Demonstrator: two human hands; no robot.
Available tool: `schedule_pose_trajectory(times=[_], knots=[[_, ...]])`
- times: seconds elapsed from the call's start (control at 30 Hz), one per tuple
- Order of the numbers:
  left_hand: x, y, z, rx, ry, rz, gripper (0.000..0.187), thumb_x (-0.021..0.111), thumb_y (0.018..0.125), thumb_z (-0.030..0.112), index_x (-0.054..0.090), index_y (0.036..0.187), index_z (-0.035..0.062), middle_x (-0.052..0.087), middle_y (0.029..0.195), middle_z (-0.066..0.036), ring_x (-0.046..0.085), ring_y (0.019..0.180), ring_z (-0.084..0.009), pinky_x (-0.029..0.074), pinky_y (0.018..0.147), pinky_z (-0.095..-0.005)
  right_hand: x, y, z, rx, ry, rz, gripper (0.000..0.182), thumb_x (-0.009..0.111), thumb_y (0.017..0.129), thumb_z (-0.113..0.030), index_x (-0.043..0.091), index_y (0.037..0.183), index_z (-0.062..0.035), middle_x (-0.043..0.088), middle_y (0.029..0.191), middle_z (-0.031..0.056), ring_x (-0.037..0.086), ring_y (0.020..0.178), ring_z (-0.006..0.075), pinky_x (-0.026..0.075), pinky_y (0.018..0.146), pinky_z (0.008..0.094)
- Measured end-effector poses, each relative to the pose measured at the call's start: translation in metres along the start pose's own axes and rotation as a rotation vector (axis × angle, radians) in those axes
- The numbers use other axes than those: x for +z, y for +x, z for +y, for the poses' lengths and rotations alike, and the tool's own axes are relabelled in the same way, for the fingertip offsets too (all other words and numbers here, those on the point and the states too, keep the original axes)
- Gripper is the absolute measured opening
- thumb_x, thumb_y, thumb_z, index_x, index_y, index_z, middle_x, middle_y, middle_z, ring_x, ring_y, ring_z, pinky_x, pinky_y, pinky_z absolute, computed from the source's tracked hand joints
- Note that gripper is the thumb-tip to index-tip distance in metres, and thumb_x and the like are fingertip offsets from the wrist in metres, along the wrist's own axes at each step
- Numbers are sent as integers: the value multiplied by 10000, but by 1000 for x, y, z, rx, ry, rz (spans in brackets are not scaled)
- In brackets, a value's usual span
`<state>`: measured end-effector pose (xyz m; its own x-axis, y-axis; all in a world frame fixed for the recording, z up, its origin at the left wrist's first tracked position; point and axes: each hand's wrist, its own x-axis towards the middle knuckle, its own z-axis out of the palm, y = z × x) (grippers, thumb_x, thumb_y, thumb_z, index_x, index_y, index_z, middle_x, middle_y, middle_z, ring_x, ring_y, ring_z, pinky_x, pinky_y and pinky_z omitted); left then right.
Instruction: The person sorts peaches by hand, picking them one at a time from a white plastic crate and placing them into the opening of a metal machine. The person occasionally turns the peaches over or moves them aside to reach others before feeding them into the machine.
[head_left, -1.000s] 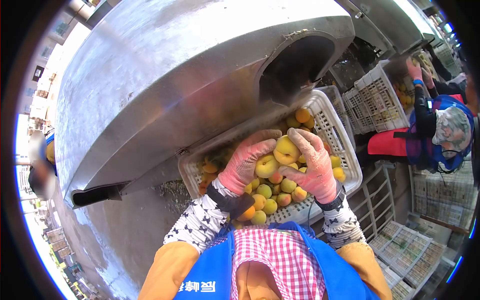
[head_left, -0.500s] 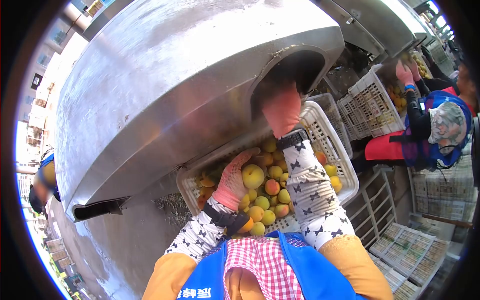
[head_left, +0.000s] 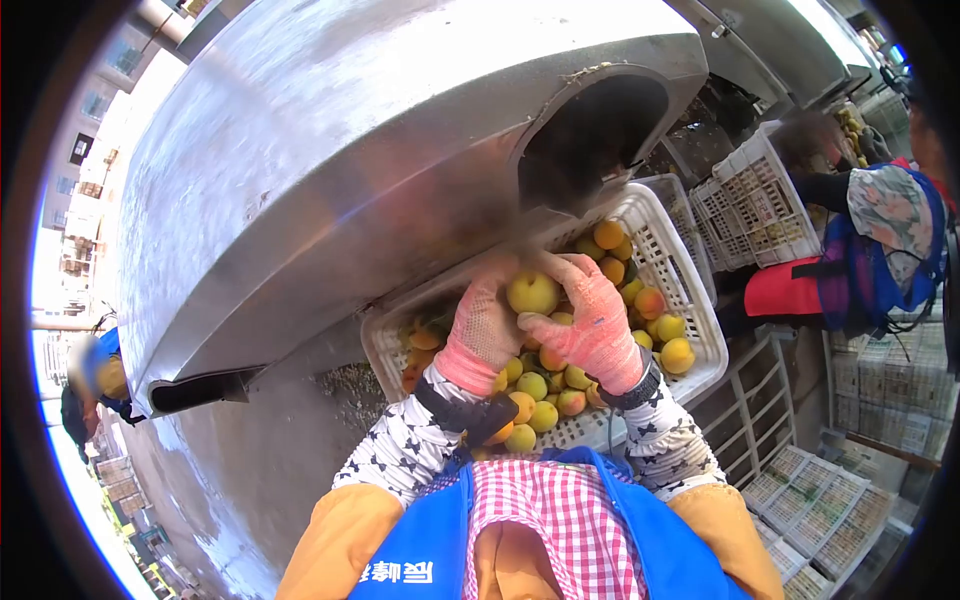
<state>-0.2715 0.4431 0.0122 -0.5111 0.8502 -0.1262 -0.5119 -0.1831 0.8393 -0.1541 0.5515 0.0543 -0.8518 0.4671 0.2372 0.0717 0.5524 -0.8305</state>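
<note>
In pink mesh gloves, both of my hands come together above a white plastic crate [head_left: 703, 355]. My left hand [head_left: 484, 335] is closed on the left side of a yellow peach [head_left: 533, 293], its fingertips partly hidden behind the fruit. Round the same peach from the right curl the thumb and fingers of my right hand [head_left: 592, 325]. Below them, yellow and red-blushed peaches [head_left: 677, 355] lie loose in the crate, some hidden by my hands and forearms.
A large metal machine body [head_left: 300, 180] with a dark round opening [head_left: 590, 140] overhangs the crate's far side. To the right are another white crate [head_left: 757, 205], a bent-over person in a blue vest [head_left: 880, 250] and a metal rack [head_left: 750, 405]. Another person [head_left: 100, 375] is far left.
My right hand has come down out of the dark opening to the peach in my left hand. The opening is now uncovered. The person at right has bent further over.
</note>
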Motion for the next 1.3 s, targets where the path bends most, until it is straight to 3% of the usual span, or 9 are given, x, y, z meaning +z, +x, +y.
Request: schedule_pose_trajectory(times=[0.17, 0.53, 0.6, 0.77, 0.8, 0.83, 0.97, 1.13, 1.3], knots=[[10, -5, 19, -234, -504, -84, 421, 581, 919, 61, 515, 1332, 9, 564, 1316, -118, 590, 1141, -216, 449, 1046, -353, -13, -8, -1, 210, 81, 123, 705, 828, 709, -234, 559, 1333, -48, 592, 1235, 182, 603, 1131, 348, 495, 965, 400], [14, 20, -2, -128, -525, -33, 296, 521, 997, 91, 526, 1284, 18, 588, 1211, -109, 583, 1143, -210, 475, 1014, -359, 0, 32, 10, -3, -187, 499, 664, 841, 678, -201, 593, 1264, -13, 604, 1142, 190, 625, 998, 371, 529, 861, 405], [-7, 21, -27, 28, -149, -3, 393, 597, 957, 168, 542, 1331, 57, 576, 1272, -101, 546, 1185, -254, 425, 1049, -426, -4, 59, 32, -41, -274, 529, 624, 825, 699, -231, 602, 1240, -15, 613, 1111, 192, 626, 992, 383, 536, 838, 423], [-55, -5, -73, -301, -344, 175, 375, 616, 958, 228, 572, 1300, 80, 603, 1191, -66, 563, 1105, -218, 429, 1004, -391, 13, 130, 73, 51, -644, 444, 517, 787, 755, -281, 633, 1167, -10, 642, 1005, 204, 658, 905, 368, 549, 796, 432], [-69, -8, -90, -235, -37, 152, 398, 634, 945, 242, 573, 1303, 80, 607, 1195, -68, 557, 1113, -192, 428, 994, -361, 12, 139, 69, -18, -734, 474, 504, 795, 758, -272, 644, 1158, -6, 653, 965, 197, 669, 864, 342, 552, 778, 411], [-78, -10, -102, -169, 263, 116, 422, 652, 932, 257, 573, 1306, 79, 611, 1198, -70, 551, 1121, -165, 427, 983, -330, -7, 139, 50, 4, -352, 416, 471, 794, 775, -253, 656, 1150, -4, 666, 946, 172, 671, 845, 290, 547, 775, 373], [-69, 13, -92, -473, 476, 5, 479, 681, 911, 297, 566, 1314, 65, 620, 1190, -59, 537, 1133, -127, 426, 970, -292, -62, 96, 37, 59, 356, 328, 394, 778, 829, -199, 676, 1159, -8, 690, 976, 106, 656, 845, 154, 519, 787, 274], [-53, 30, -164, -227, 1371, -386, 660, 729, 812, 481, 571, 1317, 87, 556, 1300, -154, 536, 1233, -267, 420, 1044, -422, -71, 5, 95, 419, -187, -164, 332, 735, 843, -162, 690, 1151, -46, 689, 1055, 118, 664, 964, 232, 519, 856, 327], [-15, 42, -158, -427, 1759, -767, 847, 670, 697, 716, 607, 1323, 149, 506, 1347, -171, 471, 1267, -351, 436, 1015, -447, -16, -41, 174, 420, -735, -735, 667, 751, 731, -125, 535, 1361, -80, 575, 1267, 174, 611, 1101, 362, 512, 936, 424]])
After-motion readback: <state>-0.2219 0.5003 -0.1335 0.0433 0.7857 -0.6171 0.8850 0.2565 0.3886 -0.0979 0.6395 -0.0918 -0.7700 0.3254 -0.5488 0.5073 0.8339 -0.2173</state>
